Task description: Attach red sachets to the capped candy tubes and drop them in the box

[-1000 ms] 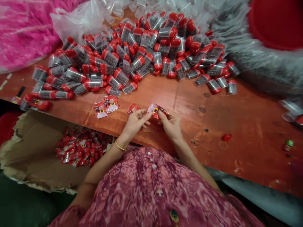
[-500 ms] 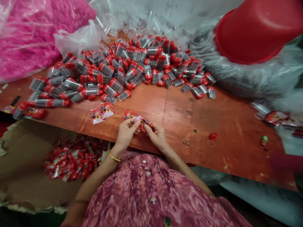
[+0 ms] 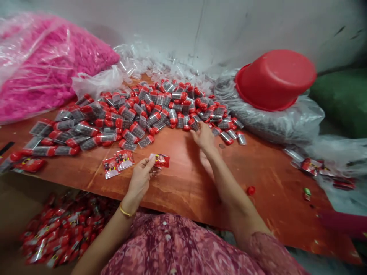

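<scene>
A red printed packet (image 3: 162,160) is pinched in my left hand (image 3: 140,177), above the front part of the reddish wooden table (image 3: 183,187). My right hand (image 3: 204,138) reaches to the near edge of a big heap of clear tubes with red caps (image 3: 137,130). Its fingertips are at a tube there; whether they grip it is unclear. Two more red packets (image 3: 124,159) lie overlapping on the table, left of my left hand.
A pink-filled plastic bag (image 3: 51,65) stands at the back left. On the right, a red tub (image 3: 275,80) rests upside down on a grey-filled bag (image 3: 269,122). Many red packages (image 3: 63,225) lie below the table at left. A small red cap (image 3: 250,190) sits on the right.
My right hand has let go of the packet and moved forward to the heap. My left hand keeps the packet, slightly further left. The camera view has tilted up.
</scene>
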Motion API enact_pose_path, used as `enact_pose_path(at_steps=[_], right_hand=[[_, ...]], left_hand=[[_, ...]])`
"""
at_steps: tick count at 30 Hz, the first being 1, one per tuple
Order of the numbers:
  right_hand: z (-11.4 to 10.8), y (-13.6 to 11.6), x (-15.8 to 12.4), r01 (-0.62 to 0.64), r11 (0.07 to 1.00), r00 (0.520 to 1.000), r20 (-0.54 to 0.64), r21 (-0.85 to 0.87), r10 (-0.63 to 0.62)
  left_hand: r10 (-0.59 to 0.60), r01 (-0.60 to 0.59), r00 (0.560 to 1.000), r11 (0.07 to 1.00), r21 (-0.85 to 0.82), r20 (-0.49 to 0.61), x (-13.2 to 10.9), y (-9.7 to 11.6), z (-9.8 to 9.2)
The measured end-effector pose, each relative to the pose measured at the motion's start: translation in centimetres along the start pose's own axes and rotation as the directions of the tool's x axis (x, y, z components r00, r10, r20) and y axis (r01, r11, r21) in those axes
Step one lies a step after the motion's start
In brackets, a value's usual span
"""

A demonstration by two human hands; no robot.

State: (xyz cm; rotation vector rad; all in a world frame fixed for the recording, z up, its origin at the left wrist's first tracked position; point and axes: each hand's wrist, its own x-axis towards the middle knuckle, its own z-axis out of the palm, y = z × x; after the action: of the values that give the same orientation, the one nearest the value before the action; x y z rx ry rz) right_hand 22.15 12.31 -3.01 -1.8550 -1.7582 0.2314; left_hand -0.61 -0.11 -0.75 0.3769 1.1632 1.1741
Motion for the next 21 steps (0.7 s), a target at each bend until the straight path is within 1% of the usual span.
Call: enact_pose_path(at_steps=[2,3,5,7,8,10,11,12,13,14,15,16,17,18,19,20,21], right_hand=[[0.7,0.8,2.5,0.046,0.994,0.996,0.083,-0.103,-0.037],[0.9,1.1,3.1,0.076,0.989,0.989,0.136,-0.129,-0.058],[1.1,1.5,3.1,0.154,0.976,0.967,0.227,-0.156,-0.116],[0.7,1.9,1.8,0.263,0.953,0.936,0.279,-0.152,-0.214],[0.3,2.2,0.8,0.328,0.935,0.913,0.297,-0.132,-0.279],[-0.7,3.0,-1.3,0.450,0.891,0.850,0.338,-0.065,-0.405],[-1.2,3.5,-2.4,0.487,0.872,0.822,0.357,-0.037,-0.444],[-1.7,3.8,-3.5,0.501,0.865,0.808,0.371,-0.026,-0.457],[-2.3,4.1,-4.6,0.487,0.872,0.816,0.373,-0.036,-0.441],[-2.8,4.3,-5.5,0.442,0.894,0.848,0.358,-0.069,-0.391],[-3.2,4.3,-6.4,0.355,0.927,0.898,0.319,-0.122,-0.302],[-3.6,4.0,-7.2,0.228,0.957,0.948,0.264,-0.180,-0.177],[-4.0,3.6,-7.9,0.077,0.970,0.977,0.211,-0.232,-0.027],[-4.2,3.1,-8.5,-0.074,0.959,0.978,0.170,-0.275,0.124],[-4.3,2.4,-8.9,-0.199,0.929,0.956,0.147,-0.313,0.255],[-4.2,1.7,-9.2,-0.278,0.895,0.929,0.141,-0.349,0.344],[-4.1,1.1,-9.5,-0.305,0.871,0.912,0.145,-0.386,0.383]], left_hand=[[-0.010,0.010,1.000,1.000,-0.011,0.019,0.0,0.3,0.1],[-0.016,0.016,1.000,1.000,-0.016,0.026,-0.1,0.4,0.1],[-0.026,0.027,0.999,0.999,-0.027,0.023,-0.2,0.5,0.1],[-0.040,0.040,0.999,0.998,-0.043,0.008,-0.3,0.5,0.0],[-0.050,0.050,0.999,0.997,-0.054,0.005,-0.4,0.5,-0.1],[-0.075,0.076,0.997,0.994,-0.078,0.008,-0.5,0.5,-0.2],[-0.088,0.089,0.996,0.992,-0.085,0.011,-0.5,0.5,-0.2],[-0.097,0.098,0.995,0.991,-0.090,0.012,-0.5,0.5,-0.2],[-0.101,0.102,0.995,0.990,-0.093,0.012,-0.6,0.5,-0.2],[-0.101,0.102,0.995,0.990,-0.095,0.012,-0.6,0.4,-0.1],[-0.098,0.098,0.995,0.991,-0.095,0.012,-0.7,0.4,-0.1],[-0.089,0.090,0.996,0.991,-0.095,0.012,-0.7,0.3,0.0],[-0.077,0.078,0.997,0.992,-0.096,0.012,-0.8,0.2,0.2],[-0.065,0.066,0.998,0.994,-0.093,0.010,-0.9,0.0,0.3],[-0.052,0.053,0.999,0.995,-0.086,0.009,-0.9,-0.1,0.4],[-0.043,0.043,0.999,0.996,-0.076,0.007,-1.0,-0.3,0.6],[-0.037,0.037,0.999,0.997,-0.066,0.006,-1.0,-0.4,0.7]])
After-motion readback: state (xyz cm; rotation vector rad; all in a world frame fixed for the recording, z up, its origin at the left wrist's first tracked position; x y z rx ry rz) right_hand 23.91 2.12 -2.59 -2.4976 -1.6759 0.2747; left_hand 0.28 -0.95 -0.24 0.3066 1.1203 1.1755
